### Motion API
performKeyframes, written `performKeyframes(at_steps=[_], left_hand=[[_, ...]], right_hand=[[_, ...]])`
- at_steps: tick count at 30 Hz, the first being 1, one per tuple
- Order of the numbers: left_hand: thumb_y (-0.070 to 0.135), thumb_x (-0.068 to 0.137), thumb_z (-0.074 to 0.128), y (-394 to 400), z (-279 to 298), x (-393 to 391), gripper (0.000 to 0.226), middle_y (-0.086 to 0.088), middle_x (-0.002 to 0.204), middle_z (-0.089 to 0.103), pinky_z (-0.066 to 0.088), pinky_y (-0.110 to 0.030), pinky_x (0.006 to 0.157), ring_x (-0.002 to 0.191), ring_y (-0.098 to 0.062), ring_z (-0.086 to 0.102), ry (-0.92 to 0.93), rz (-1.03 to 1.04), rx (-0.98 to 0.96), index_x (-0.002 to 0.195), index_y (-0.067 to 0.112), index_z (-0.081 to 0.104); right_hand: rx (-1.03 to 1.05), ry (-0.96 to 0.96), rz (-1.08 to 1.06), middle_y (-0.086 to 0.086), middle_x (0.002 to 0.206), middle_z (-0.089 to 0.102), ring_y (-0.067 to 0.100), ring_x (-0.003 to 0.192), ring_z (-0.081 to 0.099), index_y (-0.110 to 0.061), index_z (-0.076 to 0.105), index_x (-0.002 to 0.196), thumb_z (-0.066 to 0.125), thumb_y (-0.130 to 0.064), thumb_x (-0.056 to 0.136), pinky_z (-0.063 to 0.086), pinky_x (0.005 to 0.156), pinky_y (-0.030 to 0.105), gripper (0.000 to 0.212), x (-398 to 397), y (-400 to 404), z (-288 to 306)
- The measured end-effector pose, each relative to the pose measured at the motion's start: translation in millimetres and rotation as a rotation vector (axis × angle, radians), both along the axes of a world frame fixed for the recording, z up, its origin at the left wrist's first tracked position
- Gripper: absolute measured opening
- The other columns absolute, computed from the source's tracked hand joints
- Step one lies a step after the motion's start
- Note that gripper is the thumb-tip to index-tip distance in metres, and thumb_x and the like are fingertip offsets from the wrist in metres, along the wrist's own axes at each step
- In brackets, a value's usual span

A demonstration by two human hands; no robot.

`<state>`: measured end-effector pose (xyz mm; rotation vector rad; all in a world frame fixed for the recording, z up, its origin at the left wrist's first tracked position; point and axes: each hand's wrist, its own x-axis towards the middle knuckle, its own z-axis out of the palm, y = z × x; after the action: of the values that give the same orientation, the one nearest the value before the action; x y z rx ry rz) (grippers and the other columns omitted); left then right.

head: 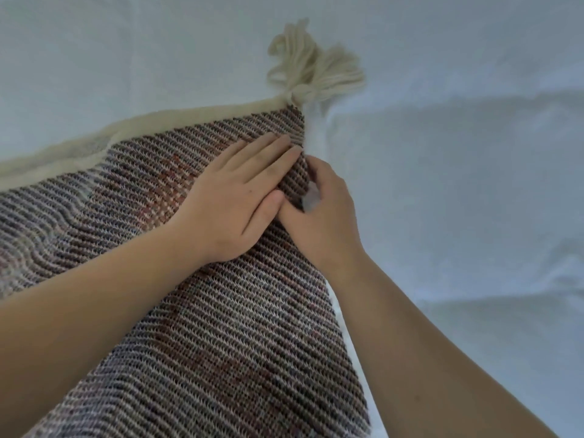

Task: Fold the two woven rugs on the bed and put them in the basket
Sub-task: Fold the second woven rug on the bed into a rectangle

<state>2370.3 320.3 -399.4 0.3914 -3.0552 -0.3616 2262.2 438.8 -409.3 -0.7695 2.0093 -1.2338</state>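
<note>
Your left hand (235,200) lies flat on the woven rug (227,327), fingers straight and pressing the cloth down near its far corner. Your right hand (319,213) sits just beside it at the rug's right edge, fingers curled and pinching a raised fold of the weave. The rug is spread on the bed (458,184), over a pale sheet, with its cream border running along the far side and a cream tassel (313,67) splayed on the sheet at the corner, just beyond your fingertips.
</note>
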Motion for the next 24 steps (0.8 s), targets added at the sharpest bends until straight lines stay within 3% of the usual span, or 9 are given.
performKeyframes(at_steps=[3, 5, 8, 10, 13, 18, 22, 24], left_hand=[[0.036, 0.103, 0.025, 13, -3, 12, 0.058, -0.012, 0.161, 0.027, 0.016, -0.052, 0.122, 0.151, -0.027, 0.021, -0.062, -0.061, -0.077, 0.153, 0.006, 0.033], [0.036, 0.103, 0.024, 21, -10, 20, 0.059, -0.012, 0.162, 0.025, 0.011, -0.054, 0.122, 0.152, -0.028, 0.018, -0.115, -0.102, -0.14, 0.153, 0.005, 0.032], [0.036, 0.103, 0.023, 25, -20, 24, 0.061, -0.011, 0.163, 0.02, 0.006, -0.054, 0.123, 0.153, -0.028, 0.012, -0.161, -0.129, -0.191, 0.154, 0.005, 0.027], [0.036, 0.101, 0.024, 24, -24, 22, 0.062, -0.01, 0.164, 0.019, 0.006, -0.053, 0.123, 0.153, -0.027, 0.012, -0.162, -0.131, -0.171, 0.155, 0.005, 0.025], [0.033, 0.097, 0.029, 27, -24, 18, 0.065, -0.013, 0.163, 0.018, 0.006, -0.052, 0.123, 0.153, -0.028, 0.012, -0.131, -0.118, -0.14, 0.155, 0.002, 0.024], [0.032, 0.098, 0.03, 59, -24, 25, 0.065, -0.015, 0.164, 0.016, 0.004, -0.051, 0.124, 0.153, -0.029, 0.009, -0.095, -0.206, -0.053, 0.155, 0.001, 0.023], [0.038, 0.102, 0.026, 75, -36, 31, 0.064, -0.011, 0.165, 0.015, 0.002, -0.047, 0.124, 0.154, -0.025, 0.007, -0.195, -0.217, -0.036, 0.156, 0.005, 0.02], [0.04, 0.103, 0.024, 76, -40, 29, 0.064, -0.01, 0.165, 0.014, 0.003, -0.046, 0.124, 0.154, -0.025, 0.006, -0.205, -0.204, -0.028, 0.157, 0.005, 0.018]], right_hand=[[0.235, 0.209, 0.159, -0.011, 0.104, 0.066, 0.018, 0.099, 0.062, -0.03, 0.051, 0.118, 0.061, -0.049, 0.077, 0.05, 0.09, 0.043, 0.046, 3, 1, -10], [0.26, 0.077, 0.15, -0.009, 0.106, 0.065, 0.017, 0.096, 0.062, -0.027, 0.047, 0.124, 0.062, -0.042, 0.082, 0.05, 0.085, 0.038, 0.047, 6, 6, -11], [0.25, -0.042, 0.107, -0.01, 0.086, 0.063, 0.008, 0.077, 0.059, -0.024, 0.051, 0.101, 0.06, -0.033, 0.089, 0.044, 0.067, 0.027, 0.017, 10, 19, -10], [0.215, -0.093, 0.045, -0.013, 0.078, 0.059, 0.0, 0.07, 0.056, -0.027, 0.051, 0.091, 0.061, -0.032, 0.091, 0.04, 0.061, 0.016, 0.011, 15, 29, -11], [0.164, -0.205, -0.077, -0.019, 0.083, 0.057, -0.009, 0.076, 0.056, -0.035, 0.053, 0.099, 0.065, -0.026, 0.091, 0.042, 0.064, 0.006, 0.017, 22, 43, -8], [0.097, -0.294, -0.361, -0.021, 0.104, 0.059, 0.006, 0.07, 0.063, -0.042, 0.05, 0.122, 0.071, -0.025, 0.089, 0.052, 0.067, 0.016, 0.042, 40, 86, 1], [0.245, -0.467, -0.335, -0.026, 0.118, 0.059, -0.006, 0.101, 0.062, -0.04, 0.048, 0.134, 0.075, -0.049, 0.082, 0.055, 0.093, 0.027, 0.059, 74, 131, 1], [0.299, -0.282, -0.259, -0.023, 0.125, 0.058, -0.005, 0.116, 0.054, -0.033, 0.049, 0.138, 0.075, -0.05, 0.081, 0.049, 0.102, 0.029, 0.065, 90, 148, 1]])
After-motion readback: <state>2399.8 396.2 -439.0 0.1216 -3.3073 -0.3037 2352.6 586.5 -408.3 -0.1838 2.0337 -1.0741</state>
